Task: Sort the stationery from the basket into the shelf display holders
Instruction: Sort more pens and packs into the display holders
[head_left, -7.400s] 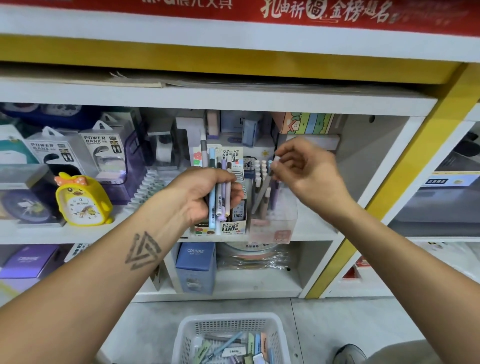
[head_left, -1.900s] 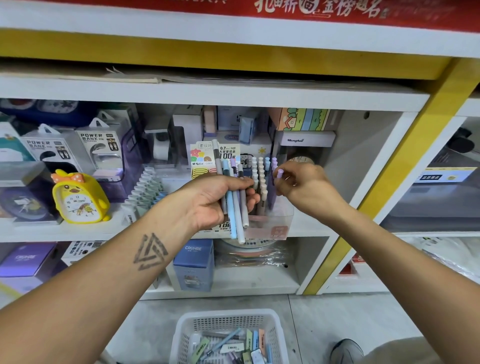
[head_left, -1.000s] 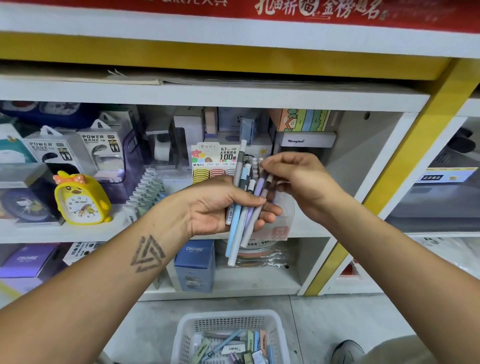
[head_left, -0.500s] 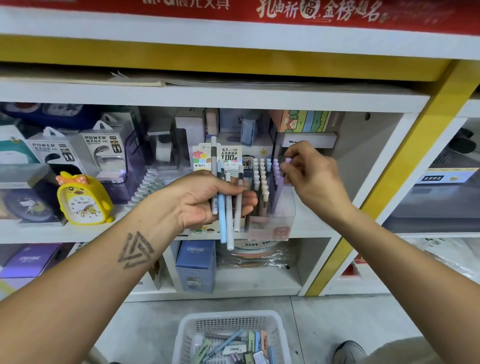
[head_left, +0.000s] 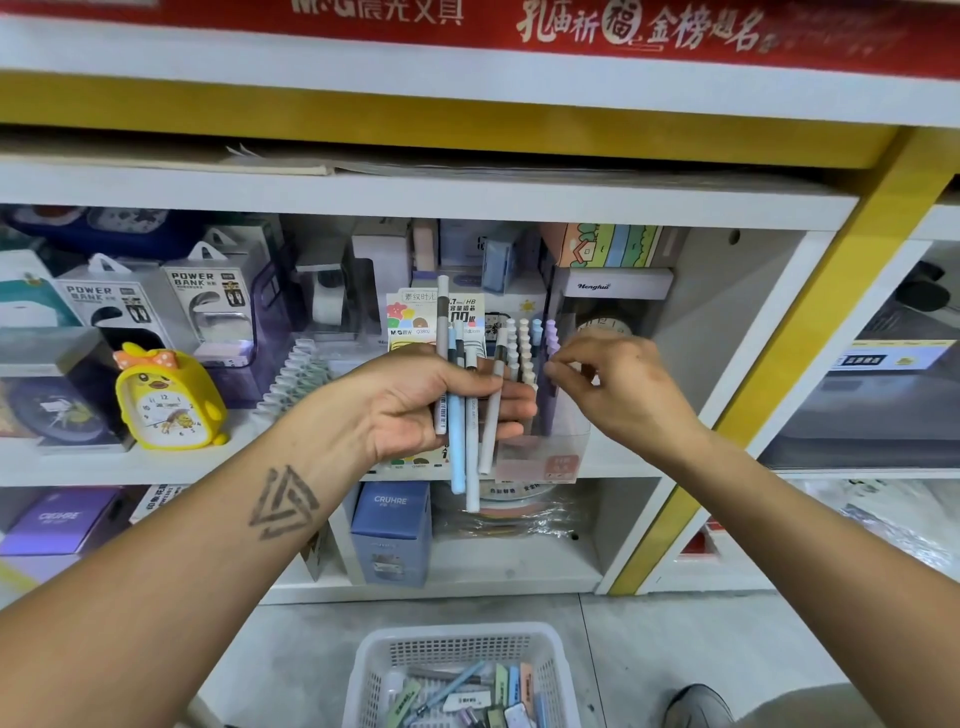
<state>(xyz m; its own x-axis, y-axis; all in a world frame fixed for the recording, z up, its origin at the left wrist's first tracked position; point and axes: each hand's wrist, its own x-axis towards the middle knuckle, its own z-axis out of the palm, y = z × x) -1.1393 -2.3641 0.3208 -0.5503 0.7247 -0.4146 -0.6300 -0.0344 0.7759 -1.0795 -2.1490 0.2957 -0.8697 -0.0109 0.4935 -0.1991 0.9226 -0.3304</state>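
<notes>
4 pens (head_left: 470, 410) sit bunched upright in the left hand (head_left: 415, 402), fingers wrapped round them, right in front of the clear holder (head_left: 563, 441) on the middle shelf. Right hand (head_left: 618, 387) is at the holder's purple row, fingertips pinching the top of a purple pen (head_left: 551, 345), so I'd say that one's just being slotted. Next up: let go, pick another from the bunch, match its colour row. Basket (head_left: 457, 642) on the floor has plenty left.

"M&G" is printed on the red banner (head_left: 467, 15) above the shelves, "POWER BANK" on two clear packs (head_left: 208, 291) left of the left grip (head_left: 415, 400), "Henghua" on a white box (head_left: 618, 285) above the right grip (head_left: 618, 389), and "CRUHRE" on a blue box (head_left: 390, 530) below.
</notes>
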